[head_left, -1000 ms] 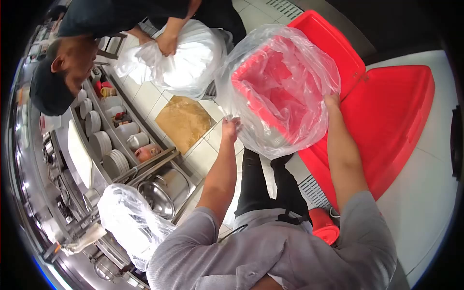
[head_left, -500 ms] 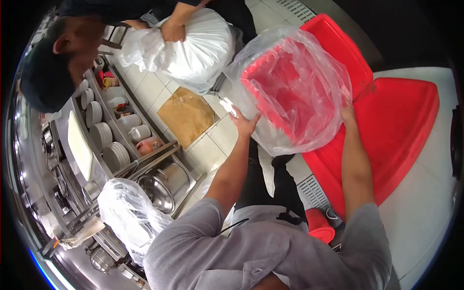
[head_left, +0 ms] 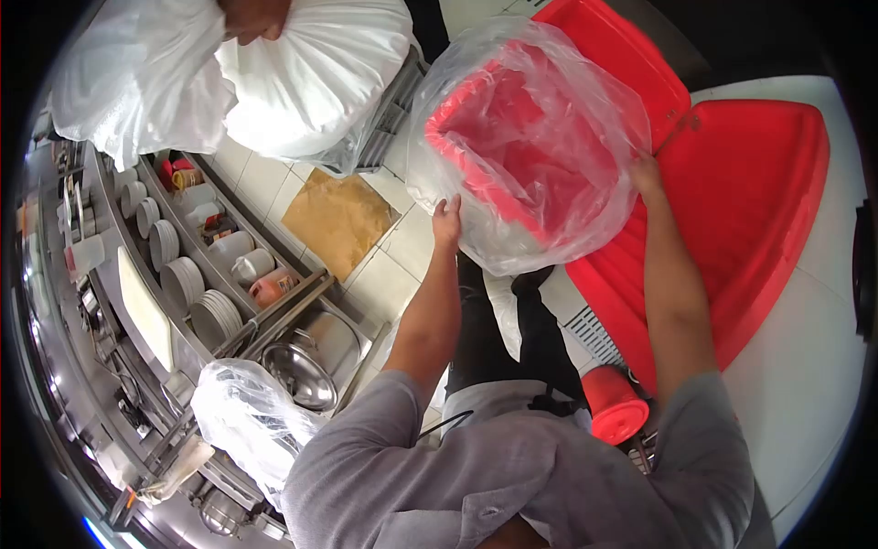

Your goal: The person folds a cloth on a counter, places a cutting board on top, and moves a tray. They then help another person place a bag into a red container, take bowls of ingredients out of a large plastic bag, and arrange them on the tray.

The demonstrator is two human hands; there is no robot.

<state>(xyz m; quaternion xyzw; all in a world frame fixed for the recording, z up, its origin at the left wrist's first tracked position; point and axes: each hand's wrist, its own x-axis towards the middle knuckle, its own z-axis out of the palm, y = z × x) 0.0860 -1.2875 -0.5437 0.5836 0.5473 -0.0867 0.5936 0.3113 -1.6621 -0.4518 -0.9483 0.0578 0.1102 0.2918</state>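
Observation:
A clear plastic bag (head_left: 604, 215) lines a red trash bin (head_left: 457, 114) in front of me, its loose top folded out over the rim. At the near left side of the bag, my left hand (head_left: 446, 222) has its fingers closed on the plastic edge. My right hand (head_left: 644, 174) grips the bag at the right side, with its fingertips partly hidden by the plastic. The bin's open red lid (head_left: 732, 220) lies out to the right, beside that arm.
At upper left a co-worker's hand (head_left: 256, 18) holds a full white bag (head_left: 320, 82) near a grey crate (head_left: 389, 114). Flattened cardboard (head_left: 338, 220) lies on the tiles. Stacked plates (head_left: 215, 316) line the left shelves. A small red bin (head_left: 615, 403) stands by my legs.
My left hand's spread fingers have closed at the bag's edge. The co-worker's white bag has been lifted and swung left, now covering most of that person.

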